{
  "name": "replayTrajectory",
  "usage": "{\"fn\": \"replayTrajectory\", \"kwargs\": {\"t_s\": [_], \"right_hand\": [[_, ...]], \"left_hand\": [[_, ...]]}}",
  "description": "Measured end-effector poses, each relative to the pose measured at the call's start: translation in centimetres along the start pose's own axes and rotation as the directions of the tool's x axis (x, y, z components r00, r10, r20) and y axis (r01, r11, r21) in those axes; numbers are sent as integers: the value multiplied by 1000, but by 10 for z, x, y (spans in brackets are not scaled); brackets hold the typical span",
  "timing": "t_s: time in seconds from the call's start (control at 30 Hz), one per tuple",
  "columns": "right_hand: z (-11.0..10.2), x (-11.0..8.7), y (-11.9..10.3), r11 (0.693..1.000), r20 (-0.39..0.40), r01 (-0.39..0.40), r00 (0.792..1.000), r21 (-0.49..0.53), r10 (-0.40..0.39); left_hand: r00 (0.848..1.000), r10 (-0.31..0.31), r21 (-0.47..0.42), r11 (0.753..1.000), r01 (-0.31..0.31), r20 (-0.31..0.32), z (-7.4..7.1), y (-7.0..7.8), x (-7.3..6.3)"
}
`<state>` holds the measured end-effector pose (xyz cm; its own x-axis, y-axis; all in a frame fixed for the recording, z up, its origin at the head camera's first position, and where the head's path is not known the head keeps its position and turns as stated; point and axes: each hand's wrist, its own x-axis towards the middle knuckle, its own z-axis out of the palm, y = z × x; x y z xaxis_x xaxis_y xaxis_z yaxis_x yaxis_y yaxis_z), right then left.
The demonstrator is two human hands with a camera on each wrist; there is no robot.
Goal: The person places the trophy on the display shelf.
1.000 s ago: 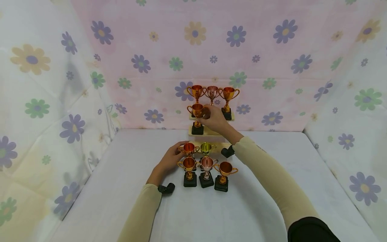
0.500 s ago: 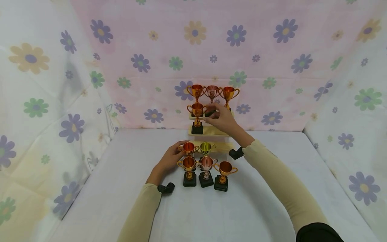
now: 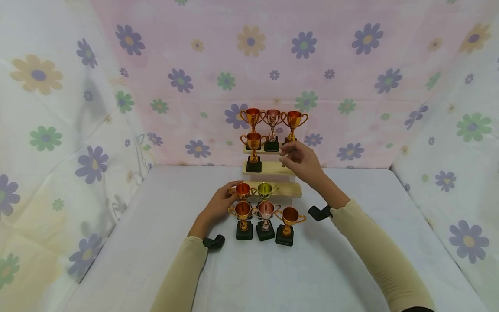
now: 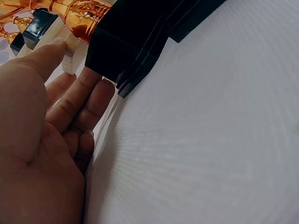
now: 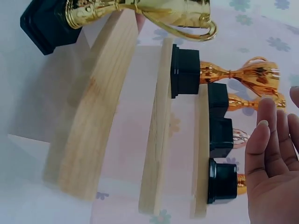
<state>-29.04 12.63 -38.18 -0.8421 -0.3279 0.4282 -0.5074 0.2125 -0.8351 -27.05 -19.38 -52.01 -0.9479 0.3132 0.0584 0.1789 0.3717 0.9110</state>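
My left hand [image 3: 219,204] is at the left end of the lowest wooden shelf [image 3: 290,189]. Its thumb and fingers pinch the shelf's end [image 4: 70,58] in the left wrist view, right beside a trophy's black base [image 4: 124,44]. My right hand [image 3: 306,164] hangs empty with loosely bent fingers, right of the middle shelf [image 3: 273,168]. One copper-orange trophy cup [image 3: 254,145] stands upright at that shelf's left end, apart from the right fingertips. On the top shelf stand an orange trophy [image 3: 253,116], a rose one [image 3: 272,121] and a gold-orange one [image 3: 293,121].
Before the lowest shelf stand a red-orange trophy [image 3: 242,190] and a yellow-gold one [image 3: 264,190]. Nearer on the white table [image 3: 249,277] are a copper trophy [image 3: 243,212], a rose one [image 3: 266,212] and another copper one [image 3: 290,219]. Flowered cloth [image 3: 202,39] hangs behind.
My right hand has let go of the copper-orange trophy on the middle shelf and drawn back to the right and slightly down. My left hand stays at the lowest shelf.
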Motion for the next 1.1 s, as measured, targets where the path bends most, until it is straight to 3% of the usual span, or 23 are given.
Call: {"fn": "replayTrajectory", "kwargs": {"t_s": [0.3, 0.67, 0.87, 1.1], "right_hand": [[-7, -41, 7, 995, -63, 50, 997, 81, -45], [-13, -85, 29, 990, -57, 25, 998, 139, -17], [-23, -95, 42, 971, 95, 105, 987, 213, -127], [-30, -99, 48, 957, 313, 144, 924, 250, -221]], "left_hand": [[1000, 2, 12, 1000, -2, 0, 0, -2, 1], [1000, -10, 8, 1000, 10, -4, 0, -1, 1], [1000, 8, 10, 1000, -8, -11, -1, 1, 2], [1000, 0, 20, 1000, 0, -2, 1, 2, 0]]}}
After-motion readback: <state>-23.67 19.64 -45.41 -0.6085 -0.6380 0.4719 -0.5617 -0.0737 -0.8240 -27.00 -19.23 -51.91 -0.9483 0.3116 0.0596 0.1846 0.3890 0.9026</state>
